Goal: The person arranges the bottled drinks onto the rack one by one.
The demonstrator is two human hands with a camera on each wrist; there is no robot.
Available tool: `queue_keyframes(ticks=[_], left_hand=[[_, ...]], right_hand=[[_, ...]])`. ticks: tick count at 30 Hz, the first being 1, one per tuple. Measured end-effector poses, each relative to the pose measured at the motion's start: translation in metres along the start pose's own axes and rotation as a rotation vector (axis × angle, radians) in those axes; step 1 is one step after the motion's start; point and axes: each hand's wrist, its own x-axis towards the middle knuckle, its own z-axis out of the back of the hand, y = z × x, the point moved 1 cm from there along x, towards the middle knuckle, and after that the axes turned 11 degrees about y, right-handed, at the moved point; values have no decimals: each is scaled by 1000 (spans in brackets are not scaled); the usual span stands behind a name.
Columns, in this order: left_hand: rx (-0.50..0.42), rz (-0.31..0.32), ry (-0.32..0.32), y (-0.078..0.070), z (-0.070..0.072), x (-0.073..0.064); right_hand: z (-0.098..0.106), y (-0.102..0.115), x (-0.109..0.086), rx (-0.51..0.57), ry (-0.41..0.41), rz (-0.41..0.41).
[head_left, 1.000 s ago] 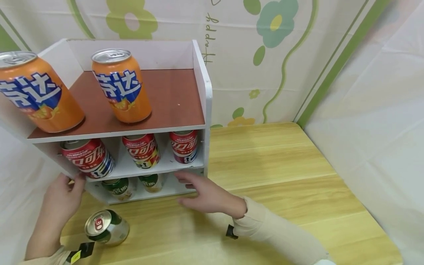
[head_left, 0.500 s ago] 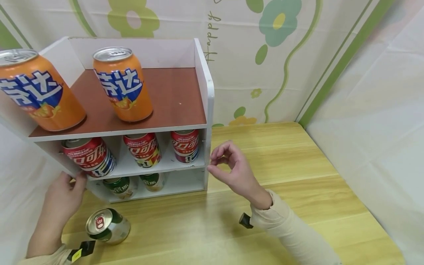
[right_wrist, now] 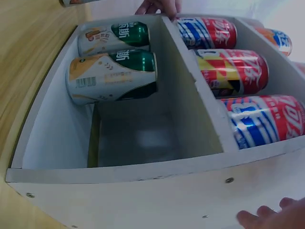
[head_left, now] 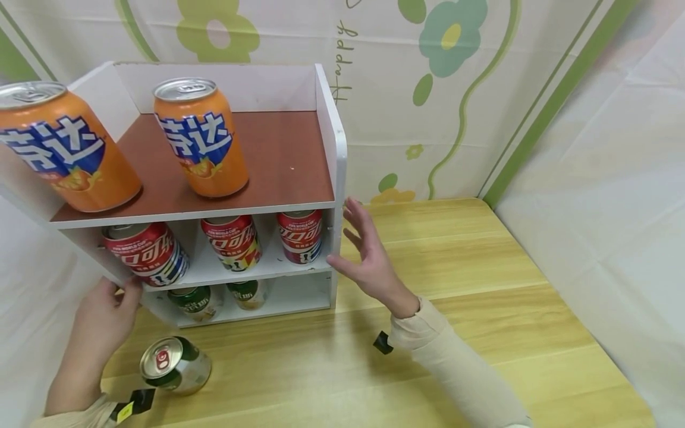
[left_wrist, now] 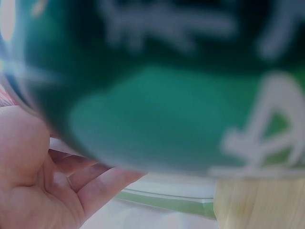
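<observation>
My left hand grips the front edge of the left side panel of a white three-tier shelf, thumb near the middle board. The right wrist view shows its curled fingers at that edge. My right hand is beside the right side panel, fingers spread and thumb near the front edge; contact is unclear. On the table, below my left hand, stands a green-and-white can. It fills much of the left wrist view as a blurred green can.
Two orange soda cans stand on the brown top board. Three red cola cans occupy the middle tier. Two green-and-white cans sit at the left of the bottom tier. The wooden table extends right, with a patterned cloth behind.
My right hand has moved from before the bottom tier to the shelf's right side, its fingers curling midway and then spreading. My left hand stays at the left panel.
</observation>
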Motion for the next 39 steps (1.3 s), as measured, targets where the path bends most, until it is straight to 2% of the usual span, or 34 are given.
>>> queue_keyframes(ticks=[4, 10, 13, 19, 22, 28, 30, 35, 39], left_hand=[[-5, -3, -6, 1, 0, -1], [-3, -5, -2, 1, -1, -1], [-2, 2, 7, 1, -1, 0], [6, 2, 11, 1, -1, 0], [9, 4, 14, 1, -1, 1], [-7, -7, 22, 2, 0, 2], [-14, -20, 30, 3, 0, 1], [-32, -52, 45, 6, 2, 2], [-75, -64, 30, 6, -1, 0]], right_hand=[[-1, -11, 4, -8, 96, -41], [-2, -25, 10, 21, 143, -33], [-3, -29, 9, 29, 165, -62], [-10, -34, 7, -48, 162, -128], [-14, -34, 7, -70, 155, -129], [-20, -11, 8, -63, 167, -106], [-21, -15, 7, -75, 171, -108], [-24, -40, 4, -105, 172, -121], [-26, -40, 4, -98, 171, -107]])
